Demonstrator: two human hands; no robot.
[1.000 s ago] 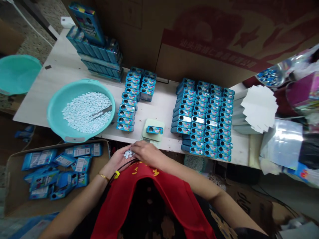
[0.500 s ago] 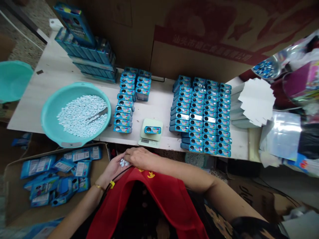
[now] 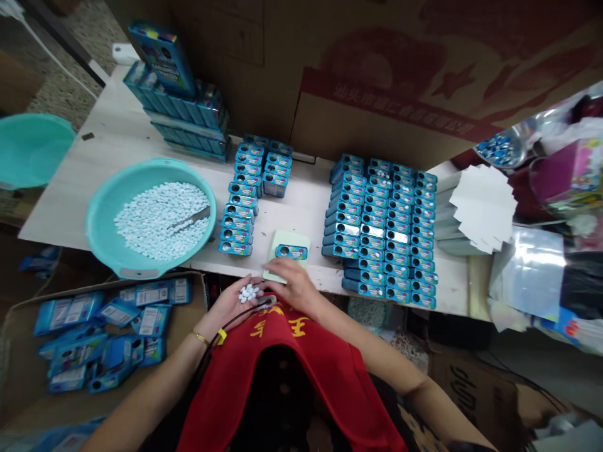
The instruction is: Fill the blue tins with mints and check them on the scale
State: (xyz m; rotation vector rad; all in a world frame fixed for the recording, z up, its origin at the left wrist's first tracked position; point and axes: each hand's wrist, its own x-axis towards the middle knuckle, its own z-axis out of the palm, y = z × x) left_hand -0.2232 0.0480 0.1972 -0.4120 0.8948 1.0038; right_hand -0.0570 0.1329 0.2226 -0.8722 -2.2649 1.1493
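My left hand is cupped palm up and holds a small heap of white candy tablets. Close by on the right, my right hand reaches palm down over the front part of a pale green scale. Its fingers are bent and drawn together, and whatever they may hold is hidden. On the scale lies a blue candy tin, just beyond the right fingertips. A turquoise basin of white tablets stands left of the hands, with a metal scoop in it.
Rows of blue tins stand left of the scale, and a larger block of tins stands right. Stacked boxes and a big carton line the back. Below the table edge, an open carton holds blue packs.
My right hand has left the left palm and moved right and up onto the scale's front. The tablets in my left palm now show more fully. The view has shifted slightly.
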